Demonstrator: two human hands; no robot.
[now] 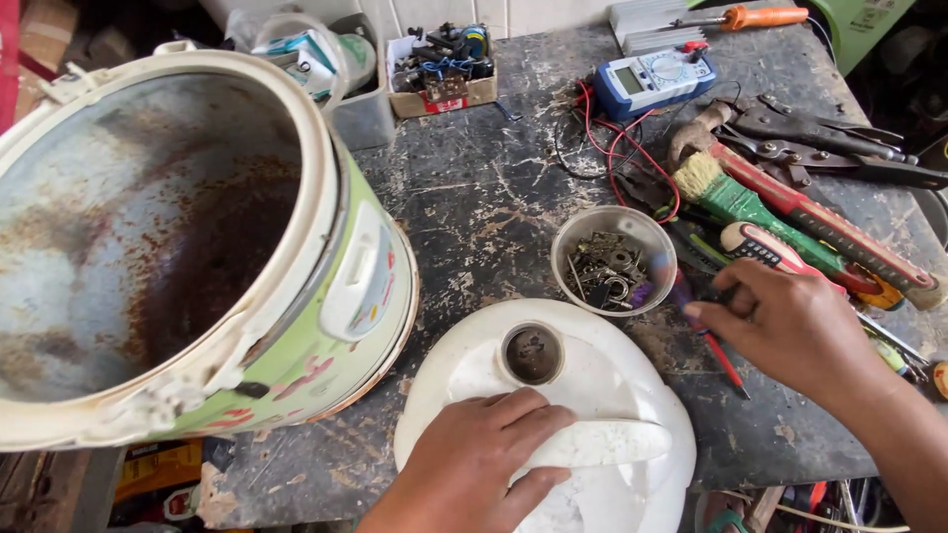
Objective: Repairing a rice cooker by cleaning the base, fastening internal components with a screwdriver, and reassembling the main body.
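White rice-cooker lid (592, 395): inverted on bench (474, 197), 6 o'clock. Left hand (474, 454): fingers curled over its handle; grip should stay firm. Right hand (780, 321): at 3 o'clock, pinching a red-handled screwdriver (726, 360) beside the small-parts cup (612, 259). Rusted cooker body (178, 247): 9 o'clock.

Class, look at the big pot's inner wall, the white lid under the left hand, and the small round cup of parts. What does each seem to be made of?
Pot's inner wall: bare metal, dull grey, with brown rust patches.
White lid under the left hand: probably moulded plastic, smooth and matt, grimy around its round hole.
Small cup: likely translucent plastic, since its rim looks cloudy; it holds small metal parts.
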